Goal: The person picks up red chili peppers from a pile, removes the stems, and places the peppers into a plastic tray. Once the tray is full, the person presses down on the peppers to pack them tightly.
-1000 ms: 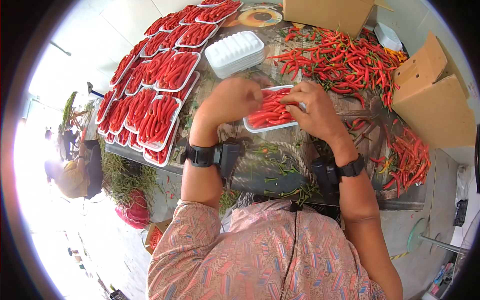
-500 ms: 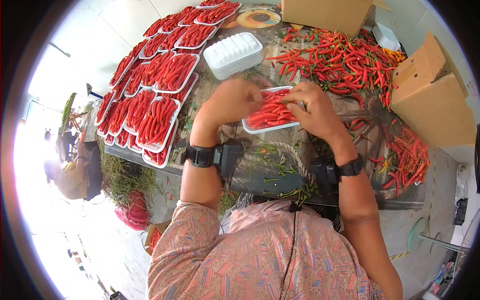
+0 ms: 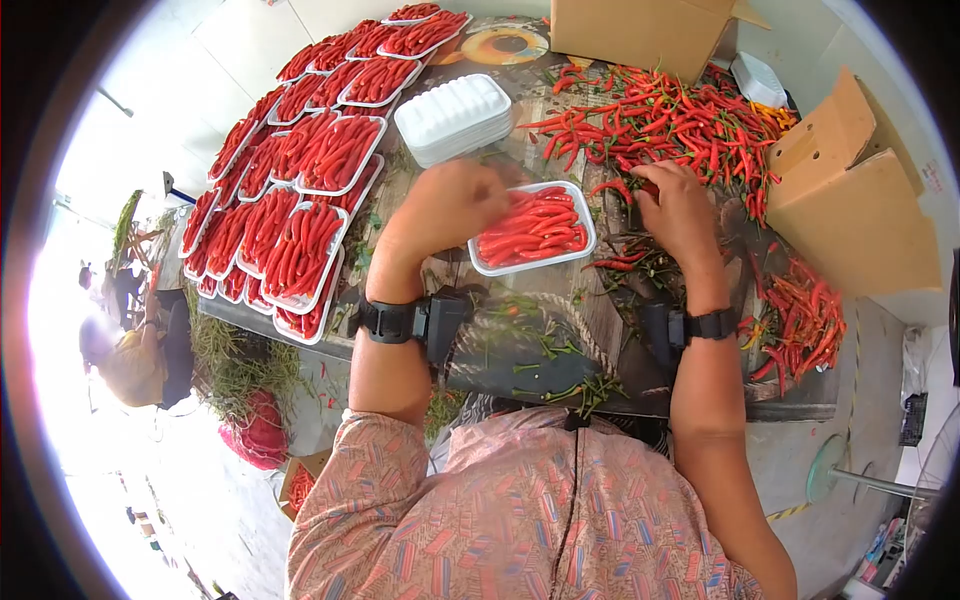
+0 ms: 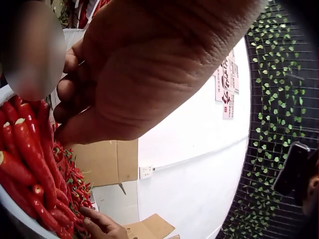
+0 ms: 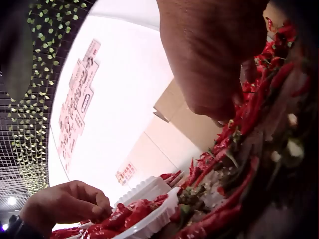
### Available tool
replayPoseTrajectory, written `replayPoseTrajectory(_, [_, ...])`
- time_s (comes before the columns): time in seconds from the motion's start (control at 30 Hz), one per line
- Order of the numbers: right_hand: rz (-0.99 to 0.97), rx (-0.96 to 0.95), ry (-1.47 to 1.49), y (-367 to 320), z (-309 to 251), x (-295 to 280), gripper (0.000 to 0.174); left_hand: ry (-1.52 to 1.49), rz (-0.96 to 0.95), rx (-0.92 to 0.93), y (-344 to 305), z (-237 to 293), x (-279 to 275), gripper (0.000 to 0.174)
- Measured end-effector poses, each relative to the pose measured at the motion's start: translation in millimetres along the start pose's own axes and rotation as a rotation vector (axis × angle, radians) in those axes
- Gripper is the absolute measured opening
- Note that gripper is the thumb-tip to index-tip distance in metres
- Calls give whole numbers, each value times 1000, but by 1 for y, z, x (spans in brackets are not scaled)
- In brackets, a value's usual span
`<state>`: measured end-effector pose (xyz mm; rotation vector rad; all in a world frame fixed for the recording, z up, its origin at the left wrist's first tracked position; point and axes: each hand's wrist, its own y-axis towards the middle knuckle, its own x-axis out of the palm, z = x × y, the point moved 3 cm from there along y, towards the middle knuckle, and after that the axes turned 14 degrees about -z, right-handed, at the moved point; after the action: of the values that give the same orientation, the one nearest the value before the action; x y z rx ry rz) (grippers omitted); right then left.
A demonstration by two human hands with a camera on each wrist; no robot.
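Observation:
A white foam tray (image 3: pixel 480 262) lies in front of me on the table, filled with red chili peppers (image 3: pixel 535 228) laid side by side. My left hand (image 3: pixel 450 210) is over the tray's left end, its fingers curled. In the left wrist view the thumb tip is close against the chilies (image 4: pixel 32 149); I cannot tell whether it pinches one. My right hand (image 3: pixel 680 215) reaches to the near edge of a loose heap of chilies (image 3: pixel 690 130), with a gap between thumb and forefinger. In the right wrist view its fingertips are partly hidden at the heap.
Filled chili trays (image 3: pixel 340 150) are stacked at the left. A stack of empty white trays (image 3: pixel 455 118) stands behind my tray. Cardboard boxes (image 3: pixel 850 180) border the heap. A smaller chili pile (image 3: pixel 805 315) lies at the right, and green stems (image 3: pixel 565 370) litter the front edge.
My right hand has left the tray and moved right to the loose heap. The left hand stays by the tray's left end. The head view has shifted slightly.

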<state>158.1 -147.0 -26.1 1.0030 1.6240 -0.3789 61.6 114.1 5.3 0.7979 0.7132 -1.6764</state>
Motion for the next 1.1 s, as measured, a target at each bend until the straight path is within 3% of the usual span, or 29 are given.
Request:
replayPoseTrajectory(0.23, [-39, -41, 38, 2, -11, 3, 22, -33, -44, -38, 1, 2, 3, 11])
replayPoseTrajectory(0.4, [-58, 33, 26, 0, -18, 5, 17, -47, -42, 20, 3, 5, 5, 11])
replayPoseTrajectory(0.77, [-23, 141, 139, 3, -20, 7, 12, -70, 96, 58, -1, 16, -3, 12])
replayPoseTrajectory(0.83, [-31, 289, 580, 6, -15, 2, 20, -108, 149, 80, -2, 22, -2, 12])
replayPoseTrajectory(0.87, [-31, 281, 571, 7, -15, 1, 20, -156, 182, 109, -2, 23, 0, 11])
replayPoseTrajectory(0.93, [-111, 266, 1128, 7, -18, 5, 27, -178, 210, 123, -1, 29, 3, 9])
replayPoseTrajectory(1.1, [-162, 171, 1404, 0, -65, -2, 23, -311, 194, 165, -3, 52, 11, 11])
